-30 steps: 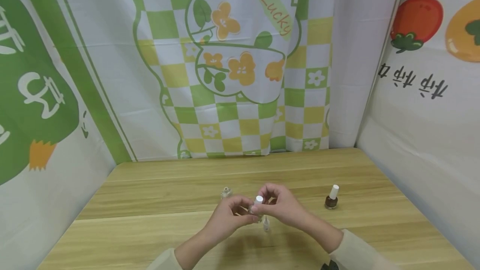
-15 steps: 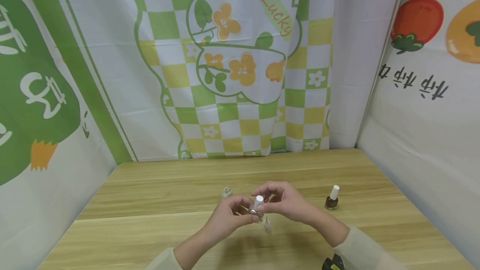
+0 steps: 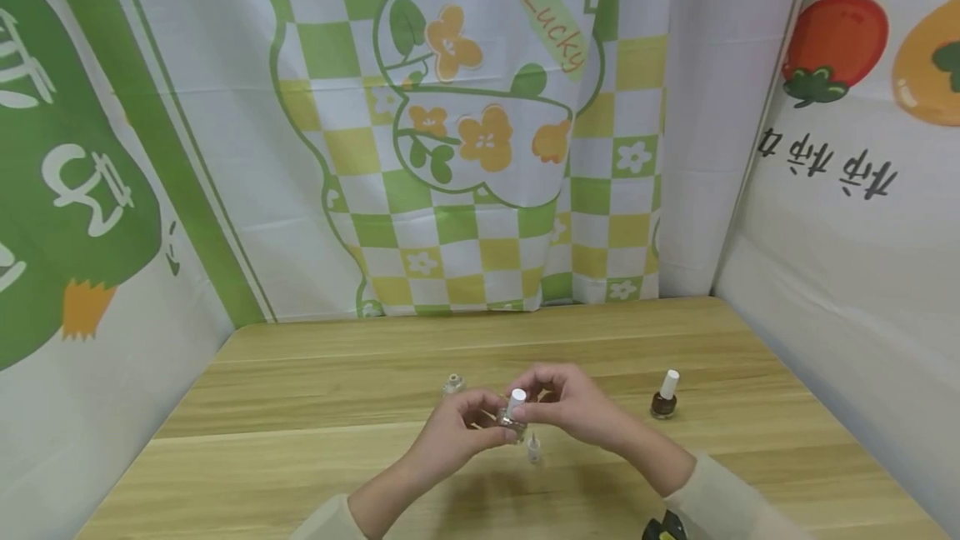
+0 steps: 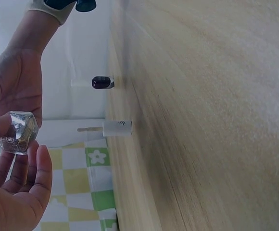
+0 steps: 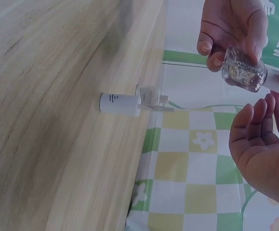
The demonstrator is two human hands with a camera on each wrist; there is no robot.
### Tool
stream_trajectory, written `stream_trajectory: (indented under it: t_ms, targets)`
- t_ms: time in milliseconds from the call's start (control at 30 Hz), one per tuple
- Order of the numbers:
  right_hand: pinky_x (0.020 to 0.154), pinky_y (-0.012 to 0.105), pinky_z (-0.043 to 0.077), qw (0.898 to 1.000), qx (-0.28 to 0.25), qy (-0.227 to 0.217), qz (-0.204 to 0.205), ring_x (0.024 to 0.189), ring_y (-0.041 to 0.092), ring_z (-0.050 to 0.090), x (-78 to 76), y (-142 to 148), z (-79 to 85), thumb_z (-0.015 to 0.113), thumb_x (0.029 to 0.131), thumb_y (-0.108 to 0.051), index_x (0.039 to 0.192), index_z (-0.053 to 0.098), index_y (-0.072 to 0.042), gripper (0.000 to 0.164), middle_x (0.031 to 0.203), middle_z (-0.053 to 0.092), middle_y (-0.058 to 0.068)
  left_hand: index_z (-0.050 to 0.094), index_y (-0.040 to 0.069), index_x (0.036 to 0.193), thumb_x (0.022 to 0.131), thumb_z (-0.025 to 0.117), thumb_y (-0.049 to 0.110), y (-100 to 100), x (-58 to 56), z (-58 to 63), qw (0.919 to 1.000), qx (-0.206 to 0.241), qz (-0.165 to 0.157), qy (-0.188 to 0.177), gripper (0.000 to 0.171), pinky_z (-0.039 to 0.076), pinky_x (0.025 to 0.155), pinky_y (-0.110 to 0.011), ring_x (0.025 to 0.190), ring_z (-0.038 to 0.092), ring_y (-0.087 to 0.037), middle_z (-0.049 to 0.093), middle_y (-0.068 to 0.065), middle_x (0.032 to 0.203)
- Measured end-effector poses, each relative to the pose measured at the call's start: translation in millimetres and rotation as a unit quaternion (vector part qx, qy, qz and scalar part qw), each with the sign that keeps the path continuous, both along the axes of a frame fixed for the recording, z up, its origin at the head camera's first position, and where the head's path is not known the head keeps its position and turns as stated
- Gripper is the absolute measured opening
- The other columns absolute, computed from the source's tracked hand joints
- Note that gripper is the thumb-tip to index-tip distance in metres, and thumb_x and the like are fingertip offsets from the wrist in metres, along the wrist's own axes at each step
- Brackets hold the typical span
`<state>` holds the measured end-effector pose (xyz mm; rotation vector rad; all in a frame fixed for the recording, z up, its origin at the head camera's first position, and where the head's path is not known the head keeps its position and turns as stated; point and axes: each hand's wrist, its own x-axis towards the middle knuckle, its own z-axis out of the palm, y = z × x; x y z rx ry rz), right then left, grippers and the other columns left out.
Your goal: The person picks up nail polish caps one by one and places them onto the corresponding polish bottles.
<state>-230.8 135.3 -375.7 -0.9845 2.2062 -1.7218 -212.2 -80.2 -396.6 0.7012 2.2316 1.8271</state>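
Just above the table, my left hand [image 3: 461, 436] holds a small nail polish bottle by its glass body [image 5: 245, 70], which has silvery and gold glitter inside. My right hand [image 3: 573, 411] pinches that bottle's white cap [image 3: 517, 398] between thumb and fingers. Cap and bottle are together, slightly tilted in the head view. Beneath the hands, a separate white cap [image 4: 118, 128] stands on the table with its brush pointing up. Behind the left hand is a clear bottle [image 3: 453, 385] with an uncovered neck, partly hidden by the standing cap in the right wrist view.
A dark nail polish bottle [image 3: 663, 402] with a white cap stands at the right on the wooden table [image 3: 337, 373]. Printed cloth [image 3: 480, 248] hangs along the back and both sides. A black object [image 3: 664, 526] shows by the right sleeve.
My right fingers loosened a little and shifted on the cap, uncovering more of the bottle, then came back onto the cap. The left hand and the table items stayed where they were.
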Motion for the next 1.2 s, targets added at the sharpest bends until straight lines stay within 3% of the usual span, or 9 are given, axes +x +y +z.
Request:
stream_trajectory:
  t_ms: [633, 967, 1200]
  targets:
    - [0.065, 0.026, 0.049, 0.996, 0.009, -0.002, -0.088, 0.076, 0.019, 0.056, 6.2, -12.6, -4.3, 0.077, 0.082, -0.013, 0.090, 0.060, -0.001, 0.022, 0.084, 0.060, 0.005, 0.068, 0.006, 0.101, 0.082, 0.078, 0.015, 0.1, -2.2, -6.2, 0.9997, -0.004, 0.011, 0.020, 0.023, 0.054, 0.073, -0.029, 0.084, 0.064, -0.023, 0.068, -0.005, 0.099]
    - [0.065, 0.026, 0.049, 0.996, 0.015, -0.005, -0.087, 0.077, 0.018, 0.056, 4.2, -11.8, -6.2, 0.078, 0.082, -0.014, 0.093, 0.061, -0.002, 0.024, 0.085, 0.060, 0.005, 0.068, 0.007, 0.100, 0.083, 0.077, 0.016, -0.2, -2.9, -6.7, 0.9997, -0.009, 0.016, 0.017, 0.022, 0.054, 0.074, -0.030, 0.084, 0.064, -0.023, 0.066, -0.005, 0.100]
    - [0.069, 0.028, 0.051, 0.999, 0.007, -0.014, -0.035, 0.084, 0.019, 0.056, -0.5, -5.4, -1.3, 0.077, 0.083, -0.011, 0.109, 0.062, 0.003, 0.033, 0.092, 0.060, 0.007, 0.068, 0.005, 0.099, 0.083, 0.077, 0.016, -0.5, -3.3, -5.2, 0.9999, -0.005, 0.014, 0.004, 0.021, 0.053, 0.075, -0.031, 0.086, 0.063, -0.023, 0.065, -0.005, 0.099]
